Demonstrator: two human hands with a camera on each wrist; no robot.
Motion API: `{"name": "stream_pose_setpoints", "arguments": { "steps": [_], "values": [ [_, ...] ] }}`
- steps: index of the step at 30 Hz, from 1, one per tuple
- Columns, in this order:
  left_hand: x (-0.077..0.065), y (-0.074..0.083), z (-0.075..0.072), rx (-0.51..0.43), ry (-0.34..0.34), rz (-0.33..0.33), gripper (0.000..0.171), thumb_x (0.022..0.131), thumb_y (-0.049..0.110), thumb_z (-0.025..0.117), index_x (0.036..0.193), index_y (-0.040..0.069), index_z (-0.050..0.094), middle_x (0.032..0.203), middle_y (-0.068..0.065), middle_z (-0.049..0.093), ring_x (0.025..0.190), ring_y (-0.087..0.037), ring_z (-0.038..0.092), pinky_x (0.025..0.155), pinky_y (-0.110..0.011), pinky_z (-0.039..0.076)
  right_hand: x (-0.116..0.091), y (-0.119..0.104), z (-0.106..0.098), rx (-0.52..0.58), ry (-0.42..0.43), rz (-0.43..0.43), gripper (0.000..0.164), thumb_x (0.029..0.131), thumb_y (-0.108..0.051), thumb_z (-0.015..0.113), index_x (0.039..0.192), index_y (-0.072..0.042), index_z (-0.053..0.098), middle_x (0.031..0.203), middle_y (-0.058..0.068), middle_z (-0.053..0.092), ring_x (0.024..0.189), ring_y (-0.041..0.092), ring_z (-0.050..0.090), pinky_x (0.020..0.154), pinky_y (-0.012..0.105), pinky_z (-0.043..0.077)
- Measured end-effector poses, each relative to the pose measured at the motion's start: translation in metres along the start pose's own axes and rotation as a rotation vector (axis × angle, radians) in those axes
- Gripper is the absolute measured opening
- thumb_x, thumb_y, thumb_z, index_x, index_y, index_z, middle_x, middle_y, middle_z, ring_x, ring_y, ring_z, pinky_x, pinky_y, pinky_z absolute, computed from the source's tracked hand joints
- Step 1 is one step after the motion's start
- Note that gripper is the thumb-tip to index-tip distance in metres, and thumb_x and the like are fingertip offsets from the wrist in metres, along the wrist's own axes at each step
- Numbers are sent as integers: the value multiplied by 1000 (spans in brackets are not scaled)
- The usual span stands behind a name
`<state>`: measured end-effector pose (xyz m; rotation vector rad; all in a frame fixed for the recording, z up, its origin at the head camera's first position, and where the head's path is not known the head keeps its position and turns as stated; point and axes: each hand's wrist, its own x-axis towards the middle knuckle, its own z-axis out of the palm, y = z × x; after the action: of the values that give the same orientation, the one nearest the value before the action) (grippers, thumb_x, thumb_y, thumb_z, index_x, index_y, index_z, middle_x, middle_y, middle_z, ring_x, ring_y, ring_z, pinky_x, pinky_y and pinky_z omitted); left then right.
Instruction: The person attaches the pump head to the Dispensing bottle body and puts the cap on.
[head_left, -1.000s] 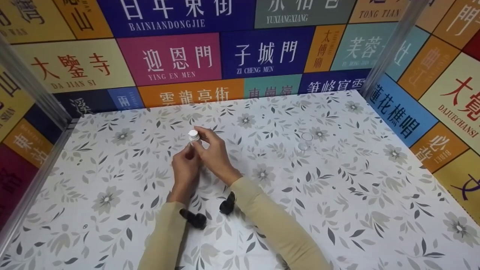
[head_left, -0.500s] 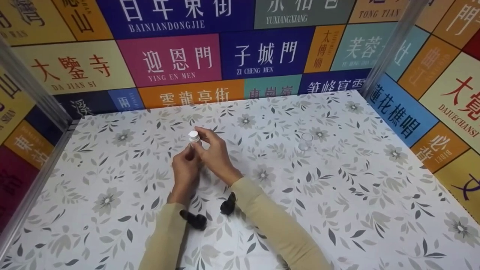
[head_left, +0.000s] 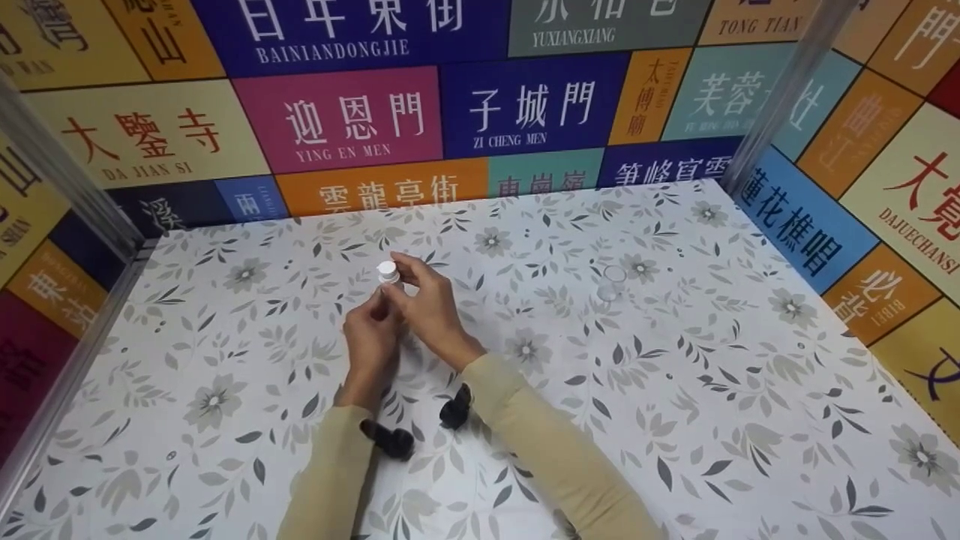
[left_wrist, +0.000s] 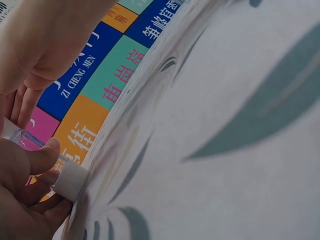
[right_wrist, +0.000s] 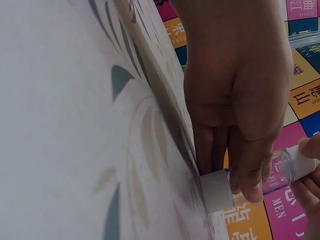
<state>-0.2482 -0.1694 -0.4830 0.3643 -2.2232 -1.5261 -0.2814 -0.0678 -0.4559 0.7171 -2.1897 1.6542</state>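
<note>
A small clear bottle [right_wrist: 276, 172] with a white cap [head_left: 386, 268] and a white base [left_wrist: 72, 180] stands upright between the two hands. Low on its body, the left hand [head_left: 370, 330] grips it, the thumb lying along the clear wall in the right wrist view. The right hand [head_left: 429, 304] holds the cap end from the right side, thumb and forefinger at the cap. In the left wrist view the base sits right at the tablecloth. Fingers cover much of the bottle in the head view.
To the right on the flower-patterned tablecloth [head_left: 525, 420] stands a clear glass-like cup [head_left: 613, 283], hard to see against the print. Panels with coloured lettering [head_left: 341, 120] wall the table in at the back and sides. Black wrist cameras [head_left: 388, 439] sit near both cuffs.
</note>
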Motion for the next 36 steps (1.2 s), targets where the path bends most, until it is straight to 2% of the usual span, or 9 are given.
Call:
{"name": "stream_pose_setpoints", "arguments": {
  "steps": [8,13,18,24,29,36],
  "values": [
    [0,1,1,-33,-3,-34,30,89,6,69,119,10,74,100,-13,77,79,-16,61,66,-17,45,-1,0,0,-52,26,-27,40,90,-9,73,128,-3,63,114,12,73,105,20,71,93,24,55],
    [0,2,2,-39,-5,-25,30,90,6,69,120,9,74,101,-13,77,80,-17,61,65,-17,45,-1,0,0,-77,36,-43,38,90,-10,74,126,-3,64,113,12,73,104,20,72,92,24,55],
    [0,2,1,-24,-18,-32,32,91,7,67,123,9,72,108,-14,76,85,-18,63,70,-18,46,-1,0,1,-60,34,-29,38,90,-11,74,127,-3,64,115,12,73,106,20,71,93,23,55],
    [0,-1,-1,23,-19,-25,33,89,7,68,122,11,73,103,-11,77,84,-17,60,74,-23,45,-2,1,2,-19,11,6,39,90,-10,73,126,-1,64,116,13,72,108,21,70,94,21,53],
    [-2,0,-2,-7,-28,-33,34,86,4,69,120,11,74,96,-11,75,83,-17,58,71,-21,45,-2,1,1,-16,-1,10,38,90,-9,73,125,0,64,117,14,71,107,22,70,93,22,54],
    [-3,2,0,-26,-37,-29,33,90,8,68,123,11,72,98,-11,75,84,-17,60,71,-19,45,-1,0,-1,9,-12,34,38,91,-8,72,127,-1,63,119,14,71,110,21,69,96,25,54]
  ]
}}
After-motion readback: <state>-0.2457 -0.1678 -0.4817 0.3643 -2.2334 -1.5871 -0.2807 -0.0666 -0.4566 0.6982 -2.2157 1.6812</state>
